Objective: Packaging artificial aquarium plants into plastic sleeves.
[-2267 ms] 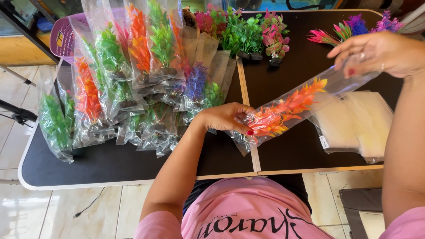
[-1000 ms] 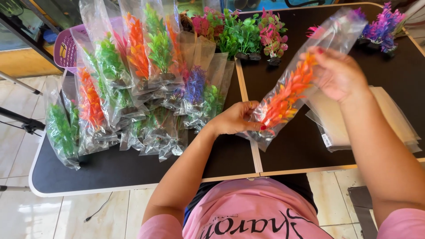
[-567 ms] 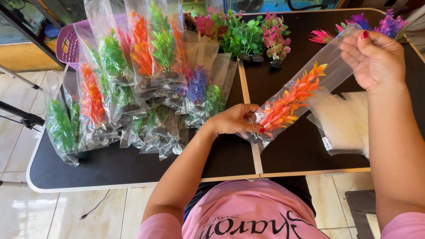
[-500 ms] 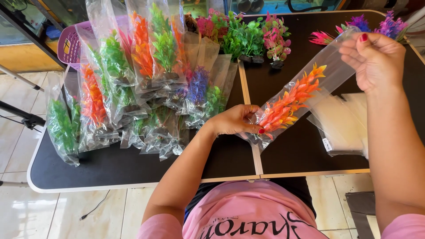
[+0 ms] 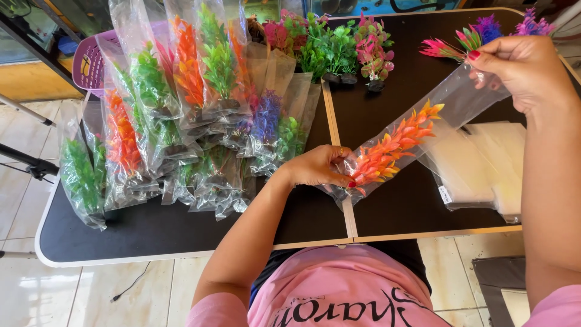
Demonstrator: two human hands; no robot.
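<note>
Black table (image 5: 423,212), seam mid-top: left hand (image 5: 318,166) pinching crinkly clear bag's (image 5: 423,118) base, right hand (image 5: 523,66) gripping its mouth; orange plastic plant (image 5: 390,148) inside.

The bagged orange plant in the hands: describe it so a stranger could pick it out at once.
On the black table, look right of the heap of bagged plants, above the centre seam. A clear plastic bag stretches slantwise between the left hand at its base and the right hand at its open top. Inside is an orange plant with yellow tips, the only bagged one lifted off the table.
</note>
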